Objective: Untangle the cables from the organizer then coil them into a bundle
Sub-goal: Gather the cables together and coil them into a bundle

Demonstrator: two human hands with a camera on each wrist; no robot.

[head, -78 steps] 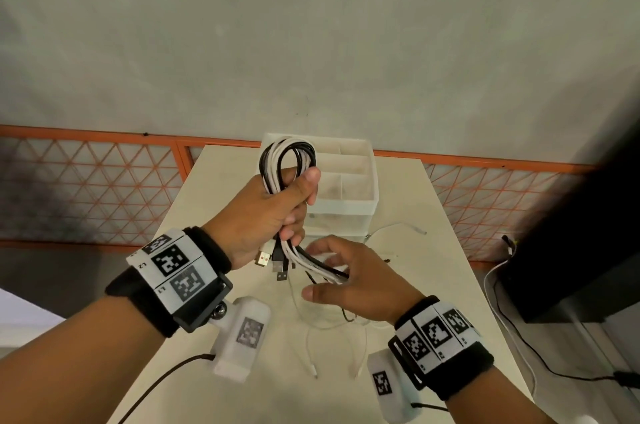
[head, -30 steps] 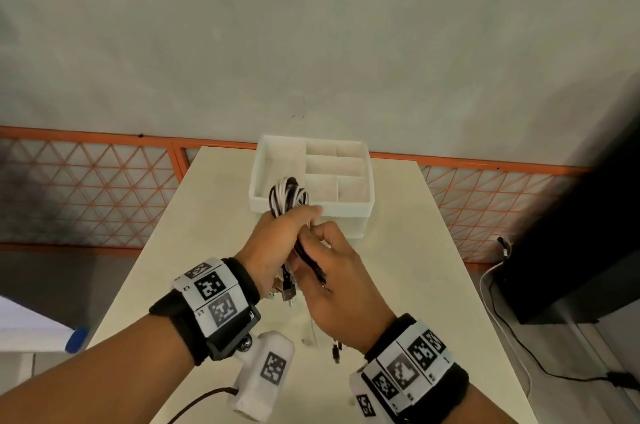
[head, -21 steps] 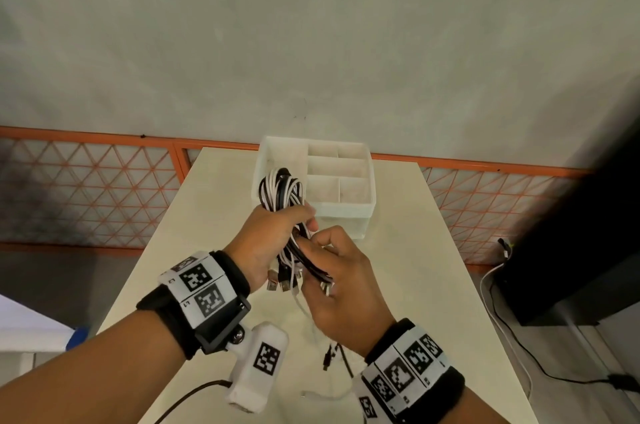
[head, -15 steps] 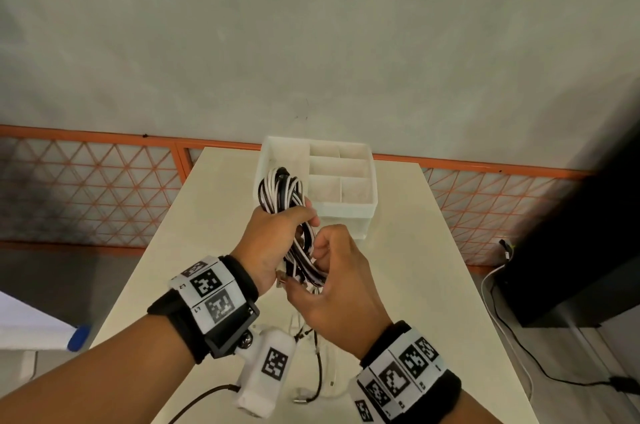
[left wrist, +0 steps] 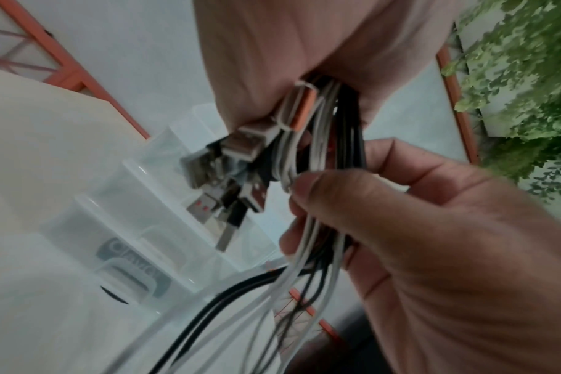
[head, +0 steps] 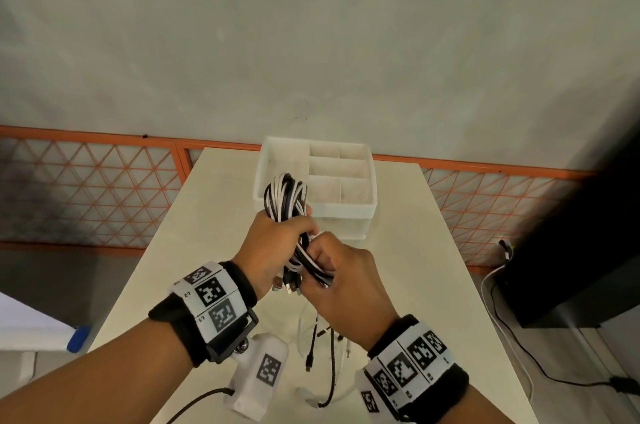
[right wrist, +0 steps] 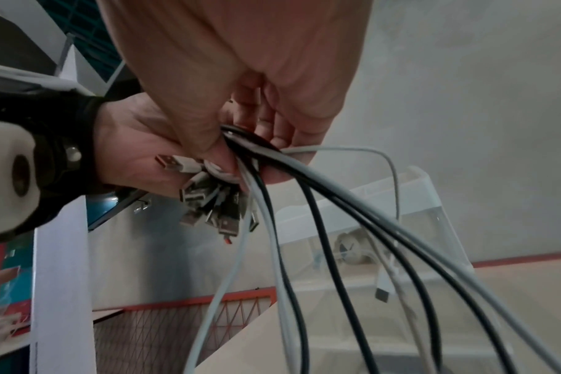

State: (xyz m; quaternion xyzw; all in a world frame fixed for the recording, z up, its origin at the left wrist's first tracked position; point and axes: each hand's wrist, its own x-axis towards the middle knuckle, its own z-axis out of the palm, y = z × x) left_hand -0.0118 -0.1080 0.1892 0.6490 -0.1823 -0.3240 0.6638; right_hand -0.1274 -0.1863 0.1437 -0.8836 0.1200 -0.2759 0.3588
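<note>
Head view: left hand (head: 277, 240) grips looped black-and-white cable bundle (head: 285, 198) above bench centre; right hand (head: 343, 271) has closed round the trailing strands (right wrist: 304, 227), tails now shorter, so coiling nearly done.

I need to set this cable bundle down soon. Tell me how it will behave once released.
Probably floppy: the loose ends hang limp below the right hand. The loops likely spring open without the left hand's grip. The plugs may swing and snag.
</note>
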